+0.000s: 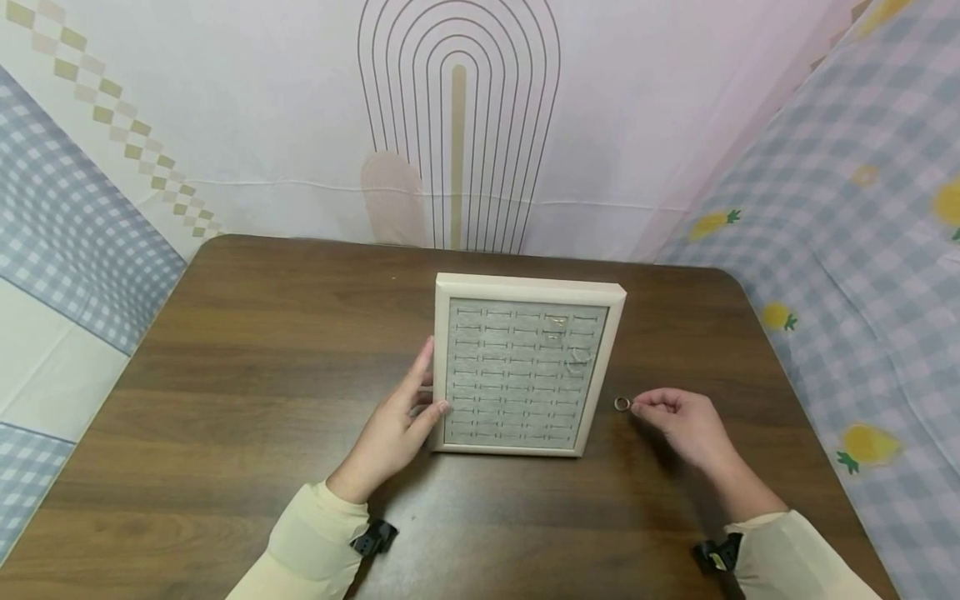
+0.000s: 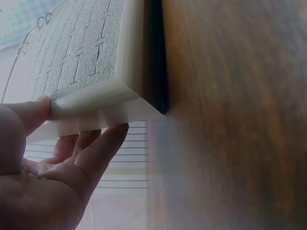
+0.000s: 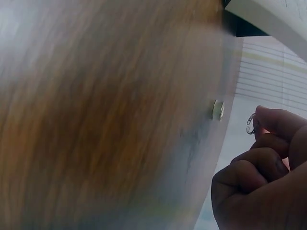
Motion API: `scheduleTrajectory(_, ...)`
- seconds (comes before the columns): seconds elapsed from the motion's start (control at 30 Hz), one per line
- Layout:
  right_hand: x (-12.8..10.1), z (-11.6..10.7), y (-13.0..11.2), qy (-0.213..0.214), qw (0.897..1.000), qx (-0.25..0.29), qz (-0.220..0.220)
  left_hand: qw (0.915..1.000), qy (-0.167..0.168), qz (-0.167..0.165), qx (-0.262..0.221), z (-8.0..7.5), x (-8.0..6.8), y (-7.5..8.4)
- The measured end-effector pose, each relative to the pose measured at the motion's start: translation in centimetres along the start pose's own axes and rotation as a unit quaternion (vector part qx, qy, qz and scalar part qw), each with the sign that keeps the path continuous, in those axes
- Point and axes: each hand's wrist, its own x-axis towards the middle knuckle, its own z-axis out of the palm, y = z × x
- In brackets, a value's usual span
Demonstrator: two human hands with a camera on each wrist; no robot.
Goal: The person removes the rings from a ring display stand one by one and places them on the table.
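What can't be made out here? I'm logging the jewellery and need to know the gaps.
- Right hand: head view shows a ring at its fingertips, contact unclear; right wrist view shows a small ring pinched, blurred.
- Pieces in the tray: too small to identify, head view.
- Left hand: thumb rests on the frame; left wrist view cuts off the palm.

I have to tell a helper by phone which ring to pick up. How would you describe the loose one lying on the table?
On the dark brown wooden table, find the cream-framed grey ring display tray at its middle. Just off the tray's right edge, a small gold-toned ring lies on bare wood, in front of the right hand. It alone lies outside the tray; the other rings sit in the slots.
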Motion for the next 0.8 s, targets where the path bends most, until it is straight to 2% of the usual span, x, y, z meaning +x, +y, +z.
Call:
scheduleTrajectory(0.17, 0.4, -0.4, 0.7, -0.009, 1.000, -0.021, -0.004, 1.0000, -0.001, -0.001, 0.000, 0.0, 0.0, 0.0)
scheduleTrajectory(0.37, 0.9, -0.7, 1.3, -0.026, 1.000, -0.012, -0.007, 1.0000, -0.001, -0.003, 0.003, 0.0, 0.0, 0.0)
scheduleTrajectory(0.8, 1.6, -0.5, 2.2, -0.053, 0.998, 0.003, 0.020, 0.9999, 0.000, -0.010, 0.013, 0.0, 0.0, 0.1)
